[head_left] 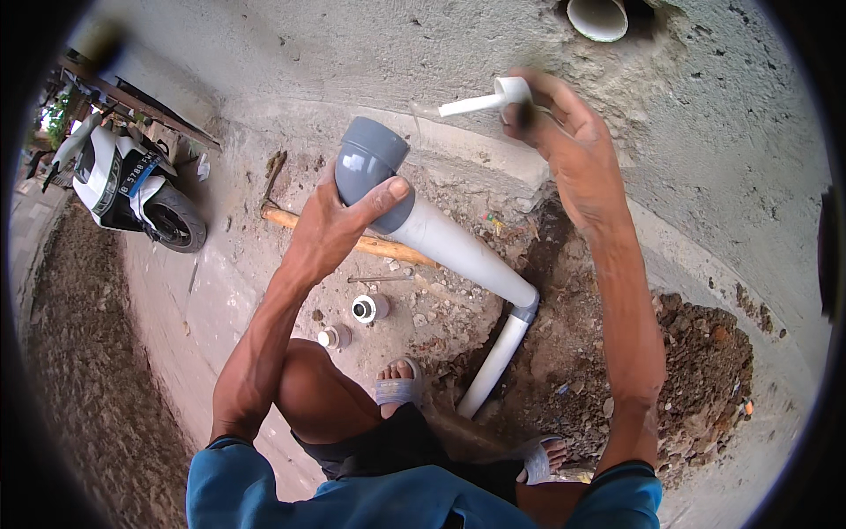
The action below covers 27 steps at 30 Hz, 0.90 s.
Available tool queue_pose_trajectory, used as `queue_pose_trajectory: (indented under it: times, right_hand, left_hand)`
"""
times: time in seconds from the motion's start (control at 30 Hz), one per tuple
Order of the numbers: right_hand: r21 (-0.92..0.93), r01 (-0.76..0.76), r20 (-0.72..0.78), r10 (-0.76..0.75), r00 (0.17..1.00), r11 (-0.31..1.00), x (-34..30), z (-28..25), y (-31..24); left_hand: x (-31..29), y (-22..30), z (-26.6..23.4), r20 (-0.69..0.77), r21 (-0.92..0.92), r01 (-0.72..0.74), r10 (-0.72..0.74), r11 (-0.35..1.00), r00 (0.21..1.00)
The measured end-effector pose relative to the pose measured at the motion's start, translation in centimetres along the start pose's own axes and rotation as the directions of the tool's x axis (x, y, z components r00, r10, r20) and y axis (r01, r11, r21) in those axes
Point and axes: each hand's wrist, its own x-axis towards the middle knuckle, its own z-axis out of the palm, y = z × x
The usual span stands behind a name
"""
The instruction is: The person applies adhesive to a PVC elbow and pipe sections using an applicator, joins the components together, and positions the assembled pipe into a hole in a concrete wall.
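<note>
Grey elbow [363,166] is partly hidden by the left hand [330,222] gripping it.

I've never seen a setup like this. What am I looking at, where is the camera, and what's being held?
There is no machine here: a person works with two bare hands. The single picture comes from a wide fisheye camera on their head, looking down, so edges bend and the rim is dark. The left hand has its grip around a grey elbow fitting at the end of a pale pipe. The right hand holds a small white piece with a narrow arm. On the ground lie a wooden pole, a thin rod and two small round white items. A motorbike stands to the left.
</note>
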Motion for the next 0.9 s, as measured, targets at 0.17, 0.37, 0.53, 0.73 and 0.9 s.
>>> queue_pose_trajectory:
  times: [0.17, 0.37, 0.53, 0.73, 0.9]
  right_hand:
    - [0.045, -0.010, 0.202, 0.001, 0.979, 0.999, 3.4, 0.8, 3.5]
    - [0.110, 0.041, 0.345, -0.076, 0.936, 0.993, 5.4, 2.9, 6.5]
    - [-0.045, 0.233, 0.358, -0.202, 0.912, 0.971, 6.1, 3.3, 6.6]
    - [0.113, 0.167, 0.446, -0.200, 0.873, 0.980, 7.0, 2.0, 5.3]
    - [0.499, -0.059, 0.378, -0.156, 0.912, 0.865, 6.6, 3.5, 7.3]
  left_hand:
    - [-0.2, 0.7, 0.3, 0.025, -0.121, 0.053, -0.051, 0.991, 0.998]
    - [-0.7, 0.3, 0.3, 0.041, -0.152, 0.151, -0.146, 0.977, 0.988]
    - [-1.0, 0.8, 0.3, 0.037, -0.134, 0.196, -0.193, 0.971, 0.980]
    - [-1.1, 1.0, 0.0, 0.043, -0.106, 0.225, -0.222, 0.969, 0.974]
    - [-0.8, 1.5, 0.0, 0.067, -0.081, 0.267, -0.262, 0.960, 0.963]
